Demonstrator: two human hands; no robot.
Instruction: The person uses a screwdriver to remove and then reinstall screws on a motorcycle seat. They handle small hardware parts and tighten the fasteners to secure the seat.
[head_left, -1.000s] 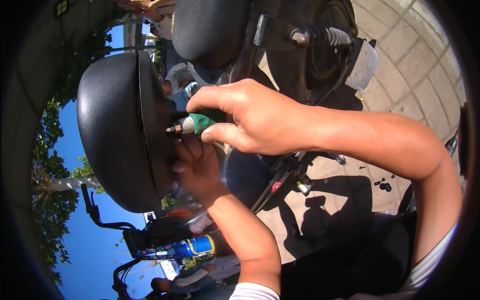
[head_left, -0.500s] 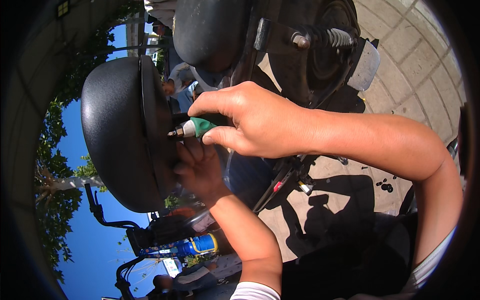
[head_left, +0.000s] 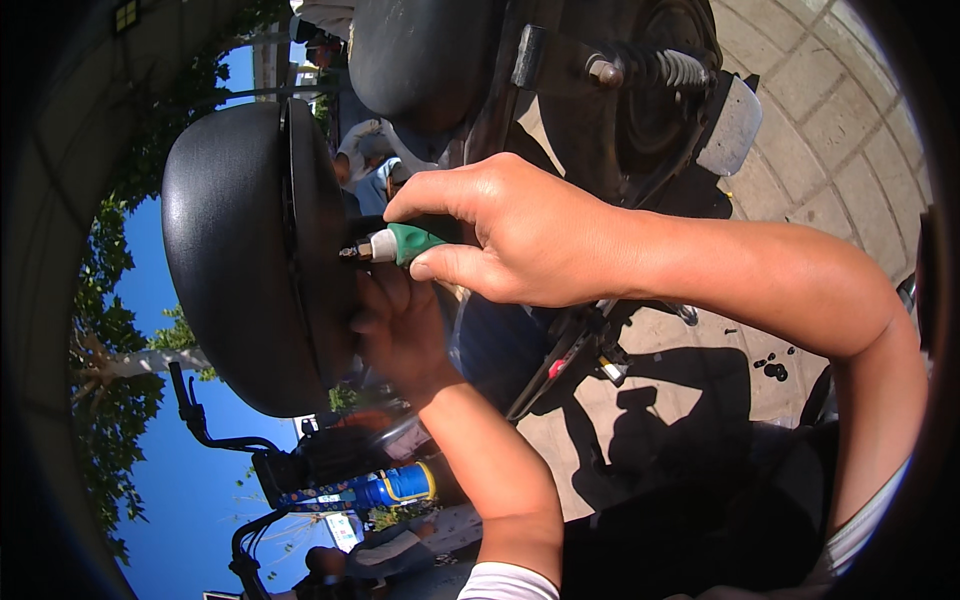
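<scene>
A green-handled screwdriver (head_left: 408, 243) with a pale collar and a short metal tip is pinched between the thumb and fingers of my right hand (head_left: 520, 235). Its tip points left, close to the underside of a black scooter seat (head_left: 230, 260) that stands tipped up on edge. Just below the tool is my left hand (head_left: 400, 330), partly shaded and a little blurred. Its fingers look apart and reach up beside the seat's underside, with nothing visible in them. Whether they touch the seat I cannot tell.
A black rounded case (head_left: 425, 60) and a rear wheel with a coil spring (head_left: 685, 70) are at the top. Handlebars (head_left: 265, 480) and a blue bottle (head_left: 400, 485) lie lower left. Small black parts (head_left: 774, 370) rest on the paving (head_left: 830, 120). People (head_left: 375, 165) are beyond the seat.
My right hand and the screwdriver have shifted slightly right and up in the picture. The seat's lower end appears a little higher. My left fingers have moved slightly beside the seat.
</scene>
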